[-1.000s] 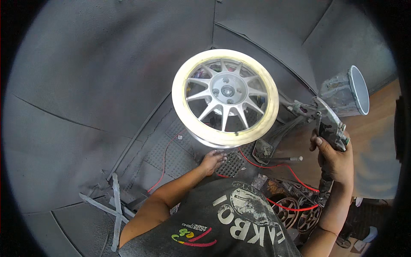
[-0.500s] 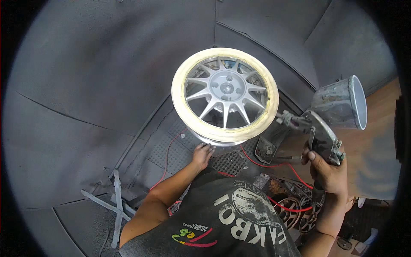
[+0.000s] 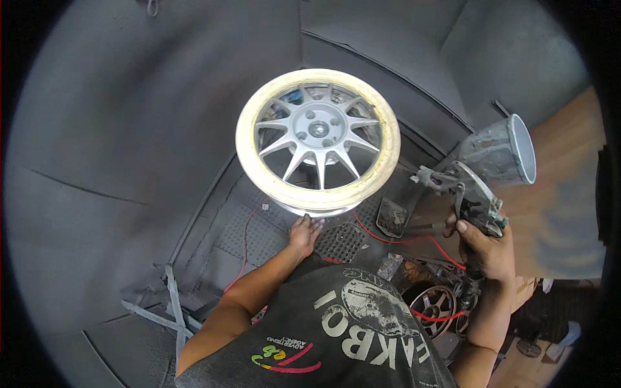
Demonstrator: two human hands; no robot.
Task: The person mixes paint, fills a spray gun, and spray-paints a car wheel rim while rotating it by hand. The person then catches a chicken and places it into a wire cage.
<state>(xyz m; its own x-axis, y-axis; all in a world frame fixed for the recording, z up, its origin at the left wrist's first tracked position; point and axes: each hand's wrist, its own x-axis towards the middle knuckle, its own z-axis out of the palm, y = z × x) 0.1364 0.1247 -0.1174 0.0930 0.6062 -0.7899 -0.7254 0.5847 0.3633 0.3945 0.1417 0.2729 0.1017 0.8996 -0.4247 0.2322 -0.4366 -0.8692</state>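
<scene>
A silver multi-spoke wheel rim (image 3: pixel 320 161) is raised in front of me, its outer edge covered with cream-coloured masking. My left hand (image 3: pixel 304 235) reaches to the rim's near underside, fingers stretched out against the metal and not wrapped round it. Off to the right, my right hand (image 3: pixel 486 249) grips a spray gun (image 3: pixel 477 205) by its handle. A large grey paint cup (image 3: pixel 495 152) tops the gun, tilted to the right. The nozzle points toward the rim's right edge, a small gap away. What supports the rim is mostly hidden beneath it.
Dark grey walls (image 3: pixel 129 116) curve around the work spot. A red hose (image 3: pixel 388 240) crosses the textured floor mat (image 3: pixel 242 229). Crossed grey bars (image 3: pixel 173 310) stand at lower left. Another wheel (image 3: pixel 435 307) lies at lower right, below a wooden panel (image 3: pixel 556 213).
The wheel rim has turned, its spokes now at different angles. The gun's nozzle sits slightly farther from the rim's edge. The whole view has shifted a little.
</scene>
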